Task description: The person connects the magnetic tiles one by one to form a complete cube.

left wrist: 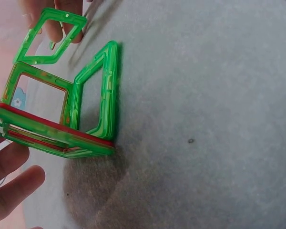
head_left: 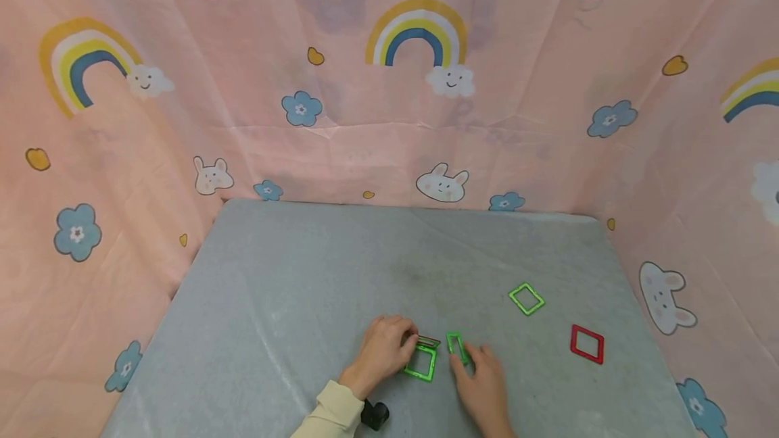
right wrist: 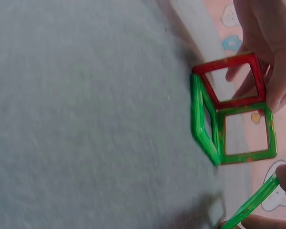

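Observation:
My left hand (head_left: 383, 350) holds a small build of square magnetic tiles on the table. In the right wrist view its thumb and fingers are at the corner of a raised red tile (right wrist: 229, 62), with a finger showing behind the frame. A green tile (right wrist: 248, 157) stands joined to the red one, and another green tile (right wrist: 198, 109) lies flat at their foot. In the left wrist view that red-edged side also shows green. To the right, my right hand (head_left: 483, 391) pinches a separate green tile (left wrist: 50, 59) by its edges, tilted and apart from the build.
A loose green tile (head_left: 527, 299) and a loose red tile (head_left: 587, 344) lie farther right on the grey table cover (head_left: 292, 269). Pink printed cloth (head_left: 365, 147) hangs along the back and sides. A black device (head_left: 374, 416) sits at my left wrist.

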### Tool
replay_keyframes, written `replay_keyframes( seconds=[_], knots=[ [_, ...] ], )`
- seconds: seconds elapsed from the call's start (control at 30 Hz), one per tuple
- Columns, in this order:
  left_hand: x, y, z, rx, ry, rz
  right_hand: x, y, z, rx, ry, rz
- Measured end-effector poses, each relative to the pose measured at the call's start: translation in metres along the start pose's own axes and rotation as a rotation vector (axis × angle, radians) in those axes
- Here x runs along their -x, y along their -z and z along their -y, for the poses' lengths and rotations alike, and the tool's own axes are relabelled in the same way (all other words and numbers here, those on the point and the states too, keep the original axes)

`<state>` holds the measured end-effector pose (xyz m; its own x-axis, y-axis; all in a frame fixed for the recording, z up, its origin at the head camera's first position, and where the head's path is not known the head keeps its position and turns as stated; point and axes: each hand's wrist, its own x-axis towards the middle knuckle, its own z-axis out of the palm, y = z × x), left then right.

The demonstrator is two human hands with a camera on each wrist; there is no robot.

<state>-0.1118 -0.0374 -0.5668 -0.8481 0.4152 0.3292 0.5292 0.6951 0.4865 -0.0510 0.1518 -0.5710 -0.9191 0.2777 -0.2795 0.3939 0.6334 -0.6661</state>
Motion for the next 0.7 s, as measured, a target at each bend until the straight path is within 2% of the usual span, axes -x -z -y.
replay_keyframes(
  seconds=[0.33,0.7],
  knots=[
    [0.000,0.000,-0.001,0.000,-0.012,-0.004,0.009,-0.008,0.005,-0.046,0.015,-0.014],
    [0.000,0.000,-0.001,0.015,-0.003,0.000,0.019,-0.017,0.015,-0.059,-0.030,0.017]
  ],
)
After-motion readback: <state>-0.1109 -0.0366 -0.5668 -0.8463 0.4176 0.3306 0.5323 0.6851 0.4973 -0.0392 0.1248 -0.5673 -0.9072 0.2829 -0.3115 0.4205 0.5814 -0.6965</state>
